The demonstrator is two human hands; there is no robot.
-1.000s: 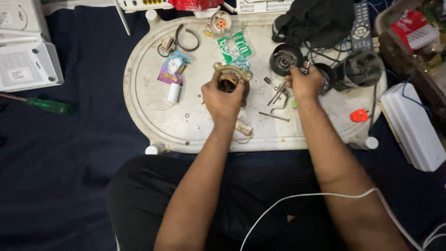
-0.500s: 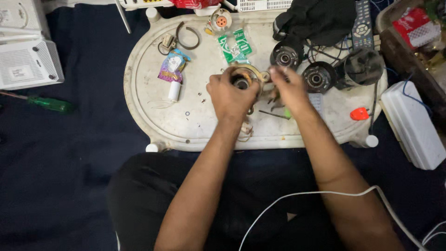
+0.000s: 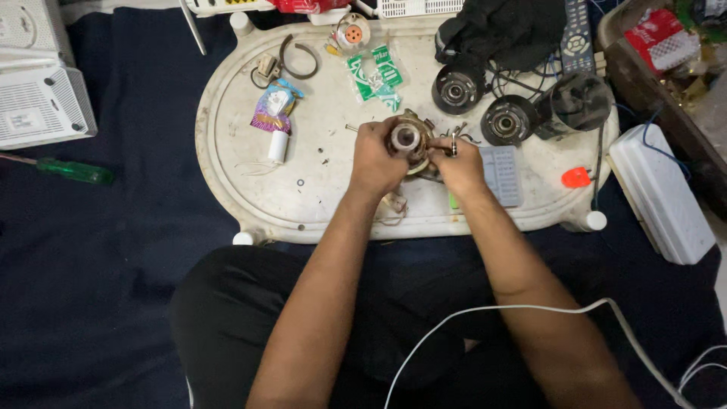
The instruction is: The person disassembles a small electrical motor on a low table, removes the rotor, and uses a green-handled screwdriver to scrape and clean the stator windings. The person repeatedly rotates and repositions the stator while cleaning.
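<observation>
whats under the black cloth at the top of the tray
Under the black cloth, a round black motor part pokes out with dark wires. Anything further beneath is covered. It lies on the white tray.

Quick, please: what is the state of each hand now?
Left hand: closed around a round metal motor part.
Right hand: closed, pinching a small metal piece against it.
</observation>
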